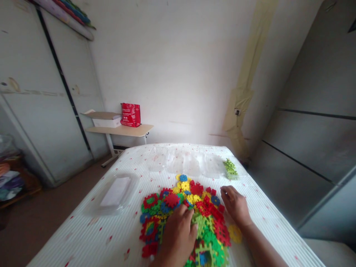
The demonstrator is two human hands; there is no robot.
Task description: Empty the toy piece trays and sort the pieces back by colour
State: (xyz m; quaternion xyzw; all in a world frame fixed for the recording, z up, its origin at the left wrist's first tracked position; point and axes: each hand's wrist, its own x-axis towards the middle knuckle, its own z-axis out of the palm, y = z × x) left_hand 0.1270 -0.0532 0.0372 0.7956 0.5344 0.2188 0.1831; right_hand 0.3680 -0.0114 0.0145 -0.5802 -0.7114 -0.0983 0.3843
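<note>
Mixing bright colours, toothed pieces lie under left hand, beside right hand, both grips unclear.

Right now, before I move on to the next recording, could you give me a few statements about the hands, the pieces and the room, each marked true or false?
1. The left hand is at the heap of pieces. True.
2. The right hand is deep in the middle of the heap. False: it is by the heap's right edge.
3. Light-green pieces lie at the right end of the clear tray. True.
4. The bag on the side table is blue. False: it is red.
5. The heap is all one colour. False: it mixes red, yellow, green and blue.
6. A yellow piece lies near the right wrist. True.
</note>
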